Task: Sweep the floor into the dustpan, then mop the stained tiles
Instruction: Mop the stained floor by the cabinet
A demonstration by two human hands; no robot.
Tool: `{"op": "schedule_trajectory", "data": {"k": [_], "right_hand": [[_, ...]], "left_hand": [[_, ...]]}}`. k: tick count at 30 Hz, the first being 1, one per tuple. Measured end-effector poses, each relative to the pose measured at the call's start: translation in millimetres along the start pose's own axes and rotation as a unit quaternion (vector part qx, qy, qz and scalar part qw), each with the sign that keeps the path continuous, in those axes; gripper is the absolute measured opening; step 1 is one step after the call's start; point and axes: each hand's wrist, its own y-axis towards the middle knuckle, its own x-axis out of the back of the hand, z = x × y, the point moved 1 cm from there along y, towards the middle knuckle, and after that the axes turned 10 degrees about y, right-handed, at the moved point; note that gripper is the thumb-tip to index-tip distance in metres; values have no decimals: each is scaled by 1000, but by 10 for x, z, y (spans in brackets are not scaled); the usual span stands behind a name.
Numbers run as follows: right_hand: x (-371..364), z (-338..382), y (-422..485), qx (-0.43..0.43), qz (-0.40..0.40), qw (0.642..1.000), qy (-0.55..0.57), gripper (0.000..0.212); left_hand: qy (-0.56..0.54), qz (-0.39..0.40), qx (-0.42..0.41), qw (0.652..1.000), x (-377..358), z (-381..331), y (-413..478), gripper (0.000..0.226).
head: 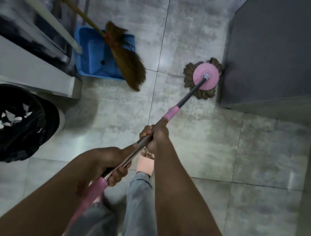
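Note:
Both my hands grip the long handle of a mop (pixel 188 96). My right hand (pixel 156 135) holds the grey shaft just below a pink sleeve. Lower down, my left hand (pixel 108 162) curls round the shaft above the pink end grip. The mop head (pixel 204 77), a pink disc ringed with brown strands, lies flat on the grey floor tiles (pixel 224 143) against the base of a dark cabinet. A brown straw broom (pixel 126 58) leans over a blue dustpan (pixel 89 52) at the upper left.
A dark grey cabinet (pixel 280 53) fills the upper right. A bin lined with a black bag (pixel 13 123) holding white paper scraps stands at the left, beside a pale unit (pixel 28 63). My sandalled foot (pixel 145 163) and jeans show below the hands.

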Motion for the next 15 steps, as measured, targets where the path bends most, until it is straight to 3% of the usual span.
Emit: {"op": "schedule_trajectory", "data": {"k": [7, 11, 15], "right_hand": [[-42, -800, -206, -24, -8, 1000, 14, 48], [-258, -481, -29, -22, 8, 1000, 6, 57], [-539, 271, 275, 5, 16, 999, -36, 62]], "left_hand": [[18, 11, 27, 999, 360, 702, -197, 62], [-8, -10, 14, 1000, 510, 403, -114, 60], [-45, -38, -47, 997, 442, -310, 79, 58]]}}
